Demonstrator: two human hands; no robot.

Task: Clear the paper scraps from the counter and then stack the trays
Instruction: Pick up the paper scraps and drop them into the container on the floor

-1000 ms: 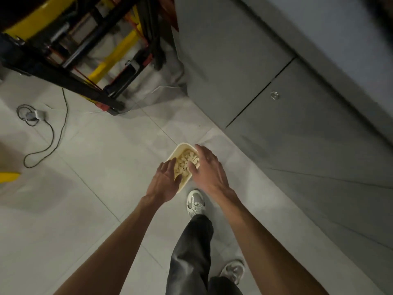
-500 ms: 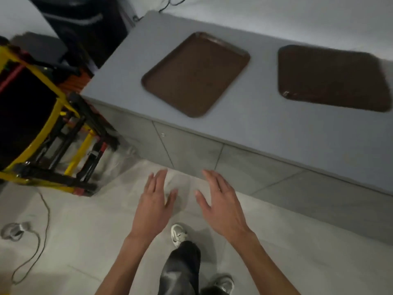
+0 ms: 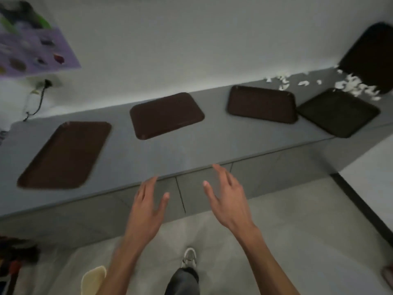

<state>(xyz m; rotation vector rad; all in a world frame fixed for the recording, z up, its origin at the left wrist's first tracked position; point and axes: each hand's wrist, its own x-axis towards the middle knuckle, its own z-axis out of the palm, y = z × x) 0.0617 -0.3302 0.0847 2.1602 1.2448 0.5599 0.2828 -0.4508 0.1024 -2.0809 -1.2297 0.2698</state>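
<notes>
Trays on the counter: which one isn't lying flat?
The far-right tray, propped against the wall beside the paper scraps; the other four lie flat.

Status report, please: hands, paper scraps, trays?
Left hand, right hand open, empty, short of counter. Paper scraps uncleared, far right end, beside leaning tray. Four flat trays unstacked.

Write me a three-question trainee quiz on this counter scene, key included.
1. True or false: the white paper scraps lie at the left end of the grey counter.
2. How many dark brown rectangular plastic trays lie flat on the counter? A) two B) four C) six
3. Fill in: the left hand and the right hand are both ____ and hold nothing.
Key: 1 false; 2 B; 3 open.
</notes>
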